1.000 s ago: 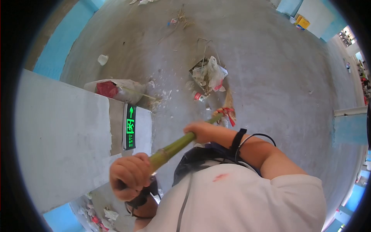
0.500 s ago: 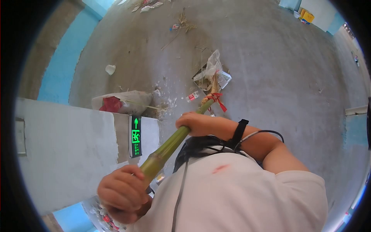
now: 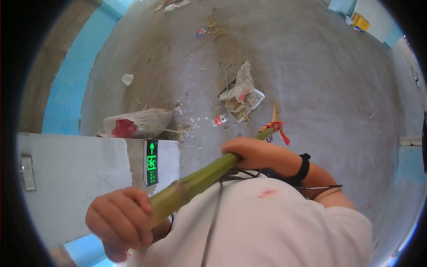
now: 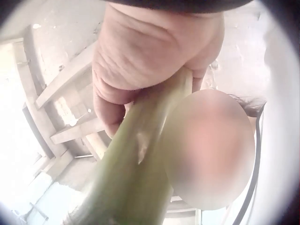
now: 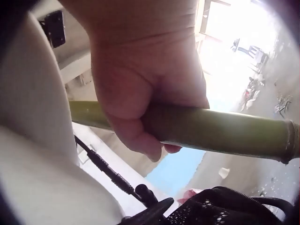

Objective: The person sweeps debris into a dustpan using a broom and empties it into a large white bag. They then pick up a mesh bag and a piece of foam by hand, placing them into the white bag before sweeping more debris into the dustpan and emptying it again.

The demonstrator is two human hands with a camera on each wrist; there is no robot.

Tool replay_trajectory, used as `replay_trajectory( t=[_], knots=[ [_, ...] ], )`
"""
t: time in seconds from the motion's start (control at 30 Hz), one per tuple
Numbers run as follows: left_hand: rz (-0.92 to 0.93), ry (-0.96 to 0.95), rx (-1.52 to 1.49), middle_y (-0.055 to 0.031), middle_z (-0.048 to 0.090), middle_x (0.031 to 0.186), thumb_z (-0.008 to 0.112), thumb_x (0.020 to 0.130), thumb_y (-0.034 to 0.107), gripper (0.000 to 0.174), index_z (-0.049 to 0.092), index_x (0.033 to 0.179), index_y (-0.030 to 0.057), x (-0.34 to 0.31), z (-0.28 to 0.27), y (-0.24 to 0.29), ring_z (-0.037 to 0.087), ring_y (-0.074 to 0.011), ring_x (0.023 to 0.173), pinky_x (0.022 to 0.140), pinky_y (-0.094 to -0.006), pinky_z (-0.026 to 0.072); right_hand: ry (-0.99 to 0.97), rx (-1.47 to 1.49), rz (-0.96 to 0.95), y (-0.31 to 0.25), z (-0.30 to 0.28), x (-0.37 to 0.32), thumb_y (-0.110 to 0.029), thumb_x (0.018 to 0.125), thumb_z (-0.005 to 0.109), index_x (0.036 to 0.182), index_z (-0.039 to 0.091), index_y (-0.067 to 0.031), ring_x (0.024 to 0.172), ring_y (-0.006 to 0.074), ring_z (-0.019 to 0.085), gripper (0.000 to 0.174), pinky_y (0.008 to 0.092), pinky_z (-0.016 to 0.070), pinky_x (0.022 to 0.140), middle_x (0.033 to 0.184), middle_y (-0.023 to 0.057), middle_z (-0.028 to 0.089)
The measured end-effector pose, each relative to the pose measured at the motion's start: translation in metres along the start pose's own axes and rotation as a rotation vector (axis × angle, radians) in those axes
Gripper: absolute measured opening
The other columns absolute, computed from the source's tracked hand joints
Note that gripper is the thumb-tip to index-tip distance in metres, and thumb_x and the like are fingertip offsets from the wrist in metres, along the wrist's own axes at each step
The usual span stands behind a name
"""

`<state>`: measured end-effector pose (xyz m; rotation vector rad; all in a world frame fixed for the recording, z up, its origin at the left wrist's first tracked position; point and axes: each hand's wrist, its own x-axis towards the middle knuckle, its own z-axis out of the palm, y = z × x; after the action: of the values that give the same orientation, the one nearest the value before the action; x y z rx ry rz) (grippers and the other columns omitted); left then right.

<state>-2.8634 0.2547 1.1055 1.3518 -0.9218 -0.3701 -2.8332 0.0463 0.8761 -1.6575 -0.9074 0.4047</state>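
In the head view my left hand [image 3: 120,220] grips the thick upper end of a green bamboo pole [image 3: 202,178], while my right hand [image 3: 255,155] wraps it lower down. Red strips [image 3: 279,128] tie straw bristles [image 3: 275,111] to its far end, just right of a pan-like container [image 3: 257,103] holding straw scraps and a clear plastic bag [image 3: 243,81]. A red-labelled bottle [image 3: 219,120] lies beside the container. The left wrist view shows my left hand [image 4: 150,56] around the pole [image 4: 136,164]; in the right wrist view my right hand [image 5: 140,75] encircles the pole [image 5: 225,131].
A pale sack [image 3: 153,118] with a red bag [image 3: 123,128] lies behind the low wall [image 3: 75,178], near a green exit sign [image 3: 151,162]. White bits [image 3: 189,120] dot the floor. Farther off are a white cup [image 3: 127,79], a straw pile [image 3: 215,29] and a yellow box [image 3: 361,23].
The bristles have moved from over the container to its right. My right hand has shifted right, my left hand outward to the left. Straw inside the container shows more, and its plastic bag lies differently.
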Motion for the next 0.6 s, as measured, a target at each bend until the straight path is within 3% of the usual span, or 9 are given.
replay_trajectory(
  t=[0.1,0.2,0.27,0.33,0.4,0.43,0.47,0.53,0.6],
  knots=[
    [0.034,0.06,-0.174,-0.0056,0.057,0.062,0.065,0.071,0.017,0.017,0.053,0.064,0.0076,0.018,-0.016,-0.033,0.057,-0.0222,0.057,0.082,-0.0392,0.0369,0.129,-0.012,0.075,0.015,-0.019,-0.009,0.001,0.059,0.058,0.082,0.05,-0.0025,0.078,0.0333,0.049,0.025,0.0361,0.0398,0.067,0.077,0.0141,0.052],
    [0.037,-0.086,-0.232,-0.0085,0.058,0.064,0.065,0.069,0.019,0.017,0.053,0.068,0.0059,0.035,-0.054,-0.074,0.058,-0.0251,0.063,0.083,-0.0396,0.0357,0.244,-0.158,0.167,0.04,-0.026,-0.009,0.003,0.058,0.056,0.083,0.05,-0.0029,0.078,0.0323,0.05,0.026,0.0351,0.0401,0.067,0.078,0.0141,0.052],
    [-0.019,-0.103,-0.246,-0.0126,0.059,0.078,0.063,0.068,0.019,0.023,0.053,0.08,0.0023,0.04,-0.079,-0.103,0.057,-0.0271,0.077,0.086,-0.0379,0.0342,0.363,-0.134,0.258,0.072,-0.025,-0.011,0.004,0.058,0.056,0.083,0.05,-0.0029,0.077,0.0309,0.051,0.027,0.0347,0.0404,0.066,0.078,0.0142,0.052],
    [-0.221,0.171,-0.157,-0.0134,0.056,0.094,0.06,0.069,0.018,0.032,0.05,0.093,-0.0001,0.046,-0.091,-0.117,0.053,-0.0254,0.088,0.084,-0.0353,0.0349,0.476,-0.195,0.385,0.106,-0.029,-0.017,0.005,0.058,0.056,0.082,0.05,-0.0024,0.075,0.0285,0.052,0.026,0.0333,0.0412,0.066,0.078,0.0138,0.053],
    [-0.42,0.17,-0.02,-0.0114,0.053,0.102,0.06,0.07,0.02,0.04,0.046,0.102,0.0,0.059,-0.15,-0.152,0.051,-0.0209,0.091,0.078,-0.0312,0.0374,0.689,-0.309,0.504,0.128,-0.042,-0.032,0.005,0.058,0.057,0.086,0.052,-0.0025,0.077,0.0283,0.054,0.029,0.0324,0.0425,0.068,0.08,0.0141,0.055],
    [-0.501,0.18,0.043,-0.0103,0.054,0.099,0.059,0.071,0.02,0.036,0.047,0.099,0.0014,0.065,-0.18,-0.172,0.052,-0.0192,0.09,0.077,-0.0298,0.0381,0.84,-0.345,0.532,0.135,-0.048,-0.042,0.004,0.058,0.057,0.09,0.054,-0.003,0.08,0.0297,0.054,0.032,0.0326,0.0432,0.07,0.082,0.0148,0.056],
    [-0.58,0.189,0.109,-0.0092,0.054,0.097,0.057,0.073,0.021,0.031,0.048,0.097,0.0029,0.069,-0.209,-0.195,0.052,-0.0175,0.088,0.076,-0.0285,0.0388,0.976,-0.099,0.547,0.142,-0.054,-0.056,0.004,0.06,0.057,0.089,0.054,-0.004,0.078,0.0227,0.054,0.03,0.0299,0.0431,0.069,0.081,0.0106,0.056],
    [-0.727,0.19,0.188,-0.0067,0.056,0.092,0.056,0.074,0.021,0.027,0.05,0.094,0.0049,0.075,-0.265,-0.235,0.053,-0.014,0.086,0.073,-0.0255,0.0392,1.052,-0.252,0.537,0.135,-0.074,-0.077,0.005,0.061,0.054,0.085,0.051,-0.0056,0.077,0.0124,0.052,0.027,0.0251,0.0415,0.07,0.083,0.0037,0.054],
    [-0.864,0.188,0.204,-0.0037,0.057,0.087,0.057,0.073,0.02,0.025,0.051,0.093,0.006,0.077,-0.316,-0.273,0.053,-0.0104,0.084,0.068,-0.0221,0.0386,1.288,-0.214,0.694,0.111,-0.078,-0.077,0.006,0.059,0.049,0.083,0.047,-0.0048,0.087,0.0145,0.05,0.027,0.0258,0.0381,0.078,0.085,0.0048,0.052]
  ],
)
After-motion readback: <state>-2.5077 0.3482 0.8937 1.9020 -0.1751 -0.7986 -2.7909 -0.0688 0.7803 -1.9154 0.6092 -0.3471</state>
